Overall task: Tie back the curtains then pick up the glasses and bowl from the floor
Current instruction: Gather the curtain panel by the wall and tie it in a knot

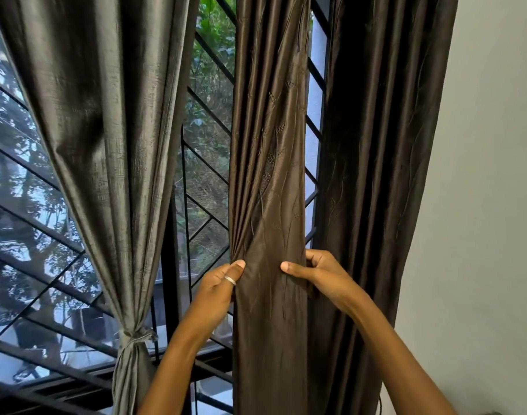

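Curtains: grey curtain (pixel 106 145) tied, brown curtain (pixel 268 175) loose.
Hands: left hand (pixel 217 283), right hand (pixel 319 274) grip brown curtain.
To do: maybe glasses, bowl; unseen.

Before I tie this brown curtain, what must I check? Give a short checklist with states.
1. Grip of left hand on middle curtain: ok.
2. Grip of right hand on its other edge: ok.
3. Is grey curtain tied back: ok.
4. Is middle curtain gathered: not ok, spread between hands.
5. Is right curtain tied: not ok, hangs loose.
6. Something to tie with: cannot tell, none in view.
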### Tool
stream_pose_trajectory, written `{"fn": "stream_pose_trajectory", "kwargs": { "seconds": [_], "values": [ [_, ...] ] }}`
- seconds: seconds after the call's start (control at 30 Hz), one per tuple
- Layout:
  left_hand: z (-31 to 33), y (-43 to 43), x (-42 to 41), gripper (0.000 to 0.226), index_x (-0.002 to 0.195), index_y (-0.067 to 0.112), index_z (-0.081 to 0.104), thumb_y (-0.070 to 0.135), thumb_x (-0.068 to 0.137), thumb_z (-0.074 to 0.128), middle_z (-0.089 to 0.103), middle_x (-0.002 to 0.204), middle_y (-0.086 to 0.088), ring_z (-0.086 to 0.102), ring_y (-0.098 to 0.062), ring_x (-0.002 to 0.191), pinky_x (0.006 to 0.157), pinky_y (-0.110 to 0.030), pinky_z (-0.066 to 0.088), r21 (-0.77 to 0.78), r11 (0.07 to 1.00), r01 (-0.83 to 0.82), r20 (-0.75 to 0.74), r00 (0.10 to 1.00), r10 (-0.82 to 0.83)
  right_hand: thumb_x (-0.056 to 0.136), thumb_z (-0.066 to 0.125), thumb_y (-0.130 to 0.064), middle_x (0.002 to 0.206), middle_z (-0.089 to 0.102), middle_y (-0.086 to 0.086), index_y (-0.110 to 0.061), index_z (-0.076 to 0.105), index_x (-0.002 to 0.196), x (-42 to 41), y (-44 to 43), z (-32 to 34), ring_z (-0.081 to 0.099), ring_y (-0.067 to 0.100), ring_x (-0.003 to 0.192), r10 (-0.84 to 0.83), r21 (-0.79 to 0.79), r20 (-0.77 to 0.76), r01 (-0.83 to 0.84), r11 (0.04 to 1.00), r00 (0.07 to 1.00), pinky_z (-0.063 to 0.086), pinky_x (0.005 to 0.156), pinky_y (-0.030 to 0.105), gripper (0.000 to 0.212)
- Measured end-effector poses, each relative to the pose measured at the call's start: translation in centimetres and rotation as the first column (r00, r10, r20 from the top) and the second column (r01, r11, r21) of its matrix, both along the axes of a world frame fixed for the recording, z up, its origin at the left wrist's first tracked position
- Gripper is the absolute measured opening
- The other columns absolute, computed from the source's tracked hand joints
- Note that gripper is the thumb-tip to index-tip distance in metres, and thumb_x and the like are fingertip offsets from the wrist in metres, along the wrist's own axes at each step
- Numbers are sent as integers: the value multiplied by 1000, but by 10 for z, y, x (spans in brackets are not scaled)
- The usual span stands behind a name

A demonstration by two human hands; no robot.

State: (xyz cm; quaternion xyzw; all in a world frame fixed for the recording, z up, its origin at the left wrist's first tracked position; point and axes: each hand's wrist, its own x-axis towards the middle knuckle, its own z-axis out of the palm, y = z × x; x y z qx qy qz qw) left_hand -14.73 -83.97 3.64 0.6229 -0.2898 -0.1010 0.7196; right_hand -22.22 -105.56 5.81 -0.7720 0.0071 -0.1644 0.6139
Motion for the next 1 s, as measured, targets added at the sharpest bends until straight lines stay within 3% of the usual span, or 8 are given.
{"fn": "stream_pose_trajectory", "kwargs": {
  "seconds": [0.13, 0.23, 0.33, 0.47, 0.57, 0.67, 0.87, 1.0],
  "values": [
    [-10, -6, 4, 59, 79, 1, 61, 56, 95, 48, 63, 71, -17, 61, -34, 67, 68, -44, 56, 97, 975, -200, 272, 948, 167, 84, 79, -31, 98, 78, -7, -16, 76, 107, 0, 3, -6, 72, 3, 90, -208, -215, 135, 234, 948, 969, 59, 83, 22, 27],
    [-20, -11, -1, 56, 61, 9, 40, 51, 97, 46, 39, 49, -1, 38, -15, 45, 47, -37, 32, 69, 865, -497, 547, 744, 384, 83, 76, -48, 74, 70, -10, -23, 68, 78, 1, 12, -18, 67, 6, 76, -430, -364, 260, 500, 786, 865, 58, 67, 25, 27],
    [-21, -17, -15, 46, 63, 20, 48, 47, 100, 43, 46, 55, 4, 45, -12, 48, 45, -36, 37, 40, 719, -694, 678, 547, 491, 86, 70, -55, 61, 47, -8, -27, 40, 62, 0, 33, -27, 55, 15, 77, -585, -475, 394, 702, 531, 709, 45, 55, 33, 47],
    [-28, -27, -34, 27, 85, 22, 59, 44, 99, 50, 53, 81, 7, 53, -14, 65, 48, -34, 45, 46, 637, -770, 774, 431, 465, 90, 67, -50, 63, 39, -15, -23, 50, 72, 5, 53, -33, 54, 20, 87, -609, -474, 481, 771, 425, 631, 47, 55, 31, 36],
    [-42, -33, -44, 20, 111, 23, 58, 37, 96, 58, 47, 95, 6, 55, -15, 71, 49, -31, 46, 62, 703, -708, 778, 476, 410, 91, 64, -44, 70, 52, -10, -22, 53, 74, 11, 59, -35, 54, 23, 95, -613, -491, 440, 747, 448, 656, 51, 60, 37, 29],
    [-50, -37, -52, 34, 127, 22, 51, 24, 94, 61, 43, 95, 10, 53, -12, 72, 52, -29, 46, 41, 730, -682, 733, 517, 442, 91, 64, -36, 68, 43, -13, -24, 47, 70, 13, 66, -38, 54, 23, 95, -596, -466, 406, 718, 516, 692, 52, 62, 40, 30],
    [-49, -40, -48, 41, 119, 16, 55, 1, 82, 65, 54, 89, 6, 56, -16, 79, 55, -25, 39, 9, 671, -741, 726, 466, 505, 99, 54, -40, 70, 48, -10, -21, 45, 73, 9, 74, -46, 47, 18, 88, -538, -473, 406, 674, 568, 739, 45, 61, 38, 32],
    [-47, -42, -48, 43, 123, 23, 53, 4, 86, 63, 55, 93, 7, 58, -14, 79, 55, -29, 47, 7, 707, -707, 714, 498, 491, 107, 39, -31, 78, 51, -7, -28, 45, 78, 7, 78, -52, 52, 15, 80, -403, -420, 367, 536, 733, 839, 38, 69, 29, 30]
  ]
}}
